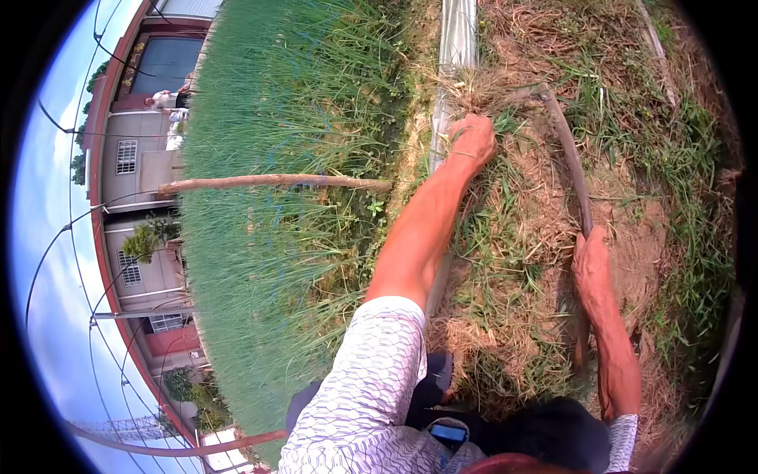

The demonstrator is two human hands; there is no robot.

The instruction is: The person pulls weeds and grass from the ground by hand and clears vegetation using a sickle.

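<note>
Hoe-like tool [573, 162] gripped in the right hand [594, 265] over weedy ground

The tool is held aslant over bare soil and cut-looking grass [493, 332], on the right side of the view. Its slim wooden shaft is wrapped by the right hand's fingers. At the upper end its head is bent leftward and partly hidden in dry stems, so the blade's exact shape cannot be told. The shaft is judged stiff and fairly light, with most weight at the head; it is best held around the wood, well back from the head, as it is here. Smooth wood might slip in a damp palm.

Near the head, the left hand [474, 141] is clenched into a fist, seemingly around a tuft of grass [472, 96]. The tuft is judged light, soft and easily torn, and best grasped low, near its roots.

Just beside the fist, a pale strip [459, 43] is laid along the ground. Farther left, a dense green crop [272, 103] is crossed by a wooden pole [276, 182]. Beyond it, buildings [162, 51] and a distant person [167, 99] can be seen.
</note>
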